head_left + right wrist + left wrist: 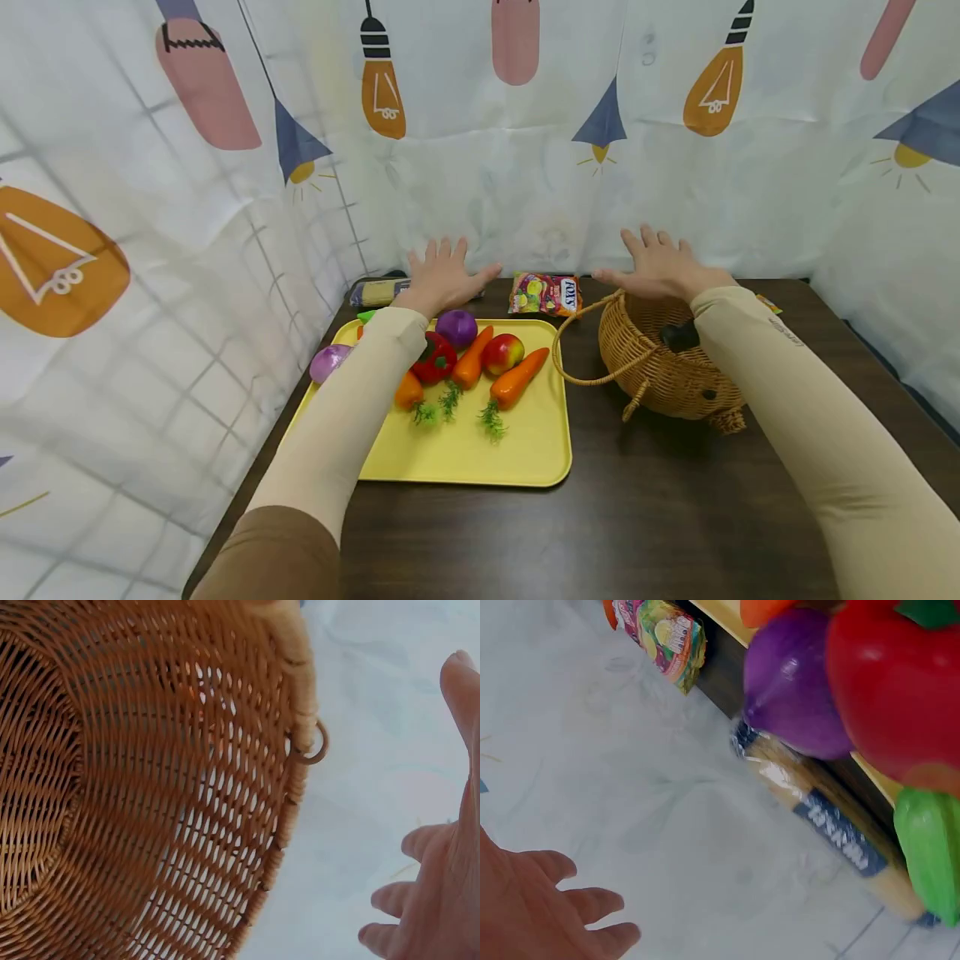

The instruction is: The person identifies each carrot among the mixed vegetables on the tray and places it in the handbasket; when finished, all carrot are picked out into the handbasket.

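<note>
My left hand (442, 279) is held out with its fingers spread, above the far edge of a yellow tray (480, 458). Nothing is in it. On the tray lie a purple onion (456, 328), a red bell pepper (435, 360), several orange carrots (519, 380) and a red-yellow fruit (502, 354). To the right, my right hand (660, 268) reaches out, likewise spread and holding nothing, over the far side of a wicker basket (667, 387). The right wrist view looks into the basket's woven interior (150, 750); the right fingers stay apart from its rim.
At the table's back edge lie a bright Fox's candy packet (545, 295) and a long clear-wrapped packet (810, 806) with a dark label. A green vegetable (930, 855) sits beside the pepper. The printed curtain (480, 183) hangs directly behind the dark table (600, 533).
</note>
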Motion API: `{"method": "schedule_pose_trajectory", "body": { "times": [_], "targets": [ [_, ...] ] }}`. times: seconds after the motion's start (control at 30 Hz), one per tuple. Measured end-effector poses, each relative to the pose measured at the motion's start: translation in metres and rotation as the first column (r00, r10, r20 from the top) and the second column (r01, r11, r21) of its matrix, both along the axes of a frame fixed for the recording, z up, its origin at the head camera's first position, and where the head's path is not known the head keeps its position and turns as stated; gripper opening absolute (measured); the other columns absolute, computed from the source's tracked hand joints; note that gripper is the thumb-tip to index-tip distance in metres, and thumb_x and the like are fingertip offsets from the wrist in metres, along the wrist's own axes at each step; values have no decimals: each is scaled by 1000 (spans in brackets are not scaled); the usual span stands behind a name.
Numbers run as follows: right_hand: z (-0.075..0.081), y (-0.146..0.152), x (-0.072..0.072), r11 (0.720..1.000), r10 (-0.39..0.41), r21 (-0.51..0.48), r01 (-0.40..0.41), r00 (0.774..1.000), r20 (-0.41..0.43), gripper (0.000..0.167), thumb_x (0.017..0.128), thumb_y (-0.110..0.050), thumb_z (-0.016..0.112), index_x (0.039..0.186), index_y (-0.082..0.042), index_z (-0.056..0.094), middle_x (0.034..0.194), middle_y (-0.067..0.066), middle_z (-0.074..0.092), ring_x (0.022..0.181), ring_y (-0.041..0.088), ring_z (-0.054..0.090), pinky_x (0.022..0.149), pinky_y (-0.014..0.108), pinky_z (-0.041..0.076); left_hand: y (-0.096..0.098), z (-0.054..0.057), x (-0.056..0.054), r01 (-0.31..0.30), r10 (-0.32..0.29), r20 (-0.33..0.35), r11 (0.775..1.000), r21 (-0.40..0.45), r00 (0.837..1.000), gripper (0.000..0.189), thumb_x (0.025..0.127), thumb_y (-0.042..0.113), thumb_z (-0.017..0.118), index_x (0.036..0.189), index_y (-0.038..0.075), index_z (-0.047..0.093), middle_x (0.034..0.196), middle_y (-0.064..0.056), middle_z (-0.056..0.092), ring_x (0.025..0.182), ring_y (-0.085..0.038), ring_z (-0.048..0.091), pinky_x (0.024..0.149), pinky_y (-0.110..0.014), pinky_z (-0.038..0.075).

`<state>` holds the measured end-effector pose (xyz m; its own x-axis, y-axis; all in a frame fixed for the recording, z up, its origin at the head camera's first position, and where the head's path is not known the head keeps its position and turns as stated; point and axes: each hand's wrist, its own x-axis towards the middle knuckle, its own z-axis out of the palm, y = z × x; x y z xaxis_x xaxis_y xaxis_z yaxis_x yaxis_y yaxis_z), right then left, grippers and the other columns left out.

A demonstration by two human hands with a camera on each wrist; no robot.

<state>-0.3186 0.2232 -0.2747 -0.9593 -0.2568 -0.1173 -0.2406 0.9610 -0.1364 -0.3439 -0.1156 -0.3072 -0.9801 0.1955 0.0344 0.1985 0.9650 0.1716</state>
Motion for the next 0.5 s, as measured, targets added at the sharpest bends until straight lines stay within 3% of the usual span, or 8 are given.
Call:
{"method": "schedule_pose_trajectory", "body": {
  "times": [0.23,0.5],
  "targets": [
    [-4,-3,13,996,72,52,-70,996,-44,106,85,-81,33,158,-10,2,159,29,-4,142,55,2,109,72,5,-26,-12,13,20,-25,-56,996,-86,998,103,83,85,20,159,17,5,163,-17,0,149,-37,-5,112,-66,-9],
    [-19,-19,31,989,142,64,-136,984,-104,105,85,-80,36,158,-10,6,160,26,-1,144,52,3,109,71,5,-55,-27,37,-13,4,-80,994,-108,997,108,80,88,16,158,15,8,162,-20,5,148,-40,-1,110,-68,-7]
  ]
}}
